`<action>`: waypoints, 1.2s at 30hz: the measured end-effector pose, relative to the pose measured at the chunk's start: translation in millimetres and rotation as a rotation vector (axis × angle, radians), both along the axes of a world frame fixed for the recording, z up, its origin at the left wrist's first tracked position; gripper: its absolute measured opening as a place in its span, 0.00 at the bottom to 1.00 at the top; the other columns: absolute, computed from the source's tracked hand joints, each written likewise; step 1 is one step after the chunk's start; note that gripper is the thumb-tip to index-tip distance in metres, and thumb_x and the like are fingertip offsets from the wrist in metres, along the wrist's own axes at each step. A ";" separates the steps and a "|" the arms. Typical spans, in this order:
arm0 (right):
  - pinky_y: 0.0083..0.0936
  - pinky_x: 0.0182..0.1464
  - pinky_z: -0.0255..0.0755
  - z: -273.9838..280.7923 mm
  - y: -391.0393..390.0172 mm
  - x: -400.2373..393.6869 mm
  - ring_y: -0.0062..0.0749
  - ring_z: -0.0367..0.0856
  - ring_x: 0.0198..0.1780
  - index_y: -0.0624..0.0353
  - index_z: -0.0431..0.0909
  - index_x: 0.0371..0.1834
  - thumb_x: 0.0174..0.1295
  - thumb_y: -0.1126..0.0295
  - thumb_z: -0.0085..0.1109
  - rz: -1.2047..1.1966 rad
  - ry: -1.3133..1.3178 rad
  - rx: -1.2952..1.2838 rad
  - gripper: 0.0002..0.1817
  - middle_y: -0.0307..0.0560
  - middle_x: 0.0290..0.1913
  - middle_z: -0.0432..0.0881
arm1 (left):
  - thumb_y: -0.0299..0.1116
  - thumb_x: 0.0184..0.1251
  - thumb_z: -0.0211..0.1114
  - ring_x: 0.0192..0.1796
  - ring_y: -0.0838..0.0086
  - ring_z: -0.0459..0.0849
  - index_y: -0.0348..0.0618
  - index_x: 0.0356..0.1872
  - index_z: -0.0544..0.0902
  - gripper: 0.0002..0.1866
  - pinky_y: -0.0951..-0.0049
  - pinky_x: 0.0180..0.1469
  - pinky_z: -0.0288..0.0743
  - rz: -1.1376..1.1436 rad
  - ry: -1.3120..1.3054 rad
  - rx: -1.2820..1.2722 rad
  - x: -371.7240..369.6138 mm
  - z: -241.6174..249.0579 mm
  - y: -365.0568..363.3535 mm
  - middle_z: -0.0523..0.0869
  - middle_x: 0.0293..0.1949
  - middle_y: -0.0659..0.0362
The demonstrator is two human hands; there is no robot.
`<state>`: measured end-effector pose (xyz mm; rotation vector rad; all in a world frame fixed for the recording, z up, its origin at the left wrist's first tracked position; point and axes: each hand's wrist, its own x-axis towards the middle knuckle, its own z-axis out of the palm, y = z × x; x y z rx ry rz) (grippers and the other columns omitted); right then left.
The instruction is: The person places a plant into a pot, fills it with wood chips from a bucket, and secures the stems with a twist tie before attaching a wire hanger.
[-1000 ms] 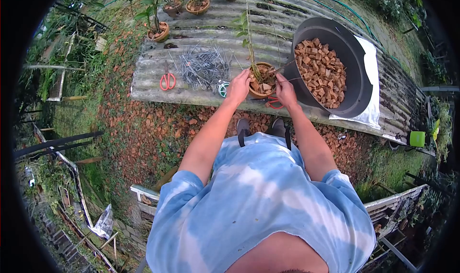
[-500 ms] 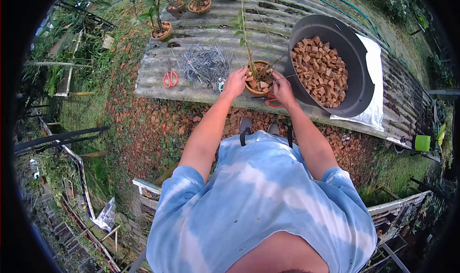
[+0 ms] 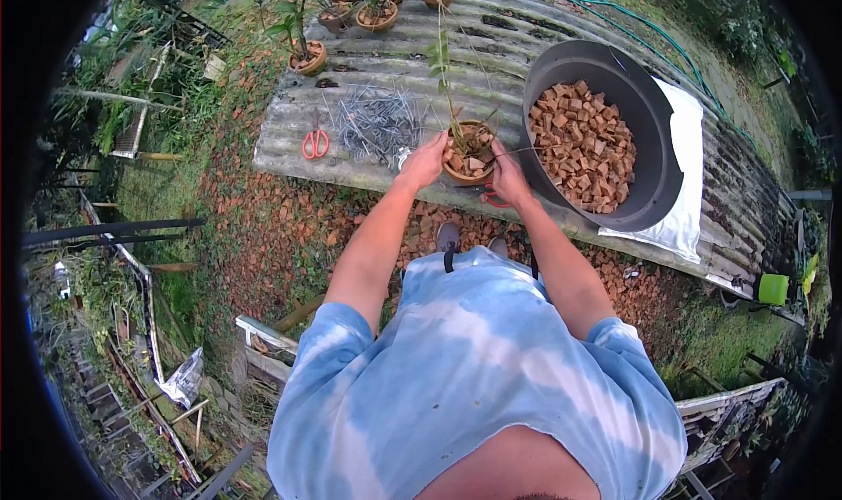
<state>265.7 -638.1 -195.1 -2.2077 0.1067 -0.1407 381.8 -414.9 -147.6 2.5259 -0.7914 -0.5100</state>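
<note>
A small clay pot (image 3: 465, 153) filled with brick chunks stands on the corrugated sheet (image 3: 517, 44), with a thin green plant stem (image 3: 443, 70) rising from it. My left hand (image 3: 424, 162) grips the pot's left rim. My right hand (image 3: 507, 174) rests against its right rim and pinches a thin wire that runs to the right. Red-handled scissors (image 3: 496, 198) lie just under my right hand.
A large black tub (image 3: 653, 123) of brick chunks sits right of the pot on a white sack (image 3: 684, 149). A pile of bent wires (image 3: 377, 123) and orange scissors (image 3: 314, 143) lie to the left. Several potted plants (image 3: 309, 57) line the far edge. Broken brick covers the ground.
The view has shifted slightly. Both hands stay on the pot; my right hand has moved a little lower along its right rim.
</note>
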 end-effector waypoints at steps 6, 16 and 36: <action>0.39 0.80 0.58 2.5 2.5 -0.9 0.53 0.59 0.81 0.59 0.57 0.82 0.71 0.80 0.43 0.003 -0.001 0.051 0.33 0.61 0.82 0.59 | 0.35 0.83 0.43 0.77 0.51 0.69 0.40 0.80 0.62 0.28 0.59 0.77 0.64 0.205 -0.016 -0.251 -8.7 6.3 -0.4 0.67 0.78 0.44; 0.38 0.80 0.58 3.1 -4.4 3.4 0.54 0.58 0.81 0.60 0.56 0.82 0.70 0.80 0.45 0.060 0.016 0.017 0.34 0.61 0.82 0.57 | 0.43 0.84 0.44 0.77 0.50 0.60 0.40 0.74 0.72 0.27 0.56 0.77 0.62 0.120 -0.204 -0.034 -25.6 -15.4 -13.1 0.69 0.73 0.46; 0.37 0.78 0.62 1.5 -12.1 7.1 0.54 0.64 0.78 0.58 0.65 0.78 0.66 0.82 0.45 0.073 -0.025 0.005 0.33 0.59 0.80 0.63 | 0.34 0.71 0.70 0.45 0.63 0.90 0.28 0.51 0.82 0.17 0.65 0.51 0.85 0.605 -0.044 -0.545 -81.9 -3.5 -24.1 0.85 0.47 0.48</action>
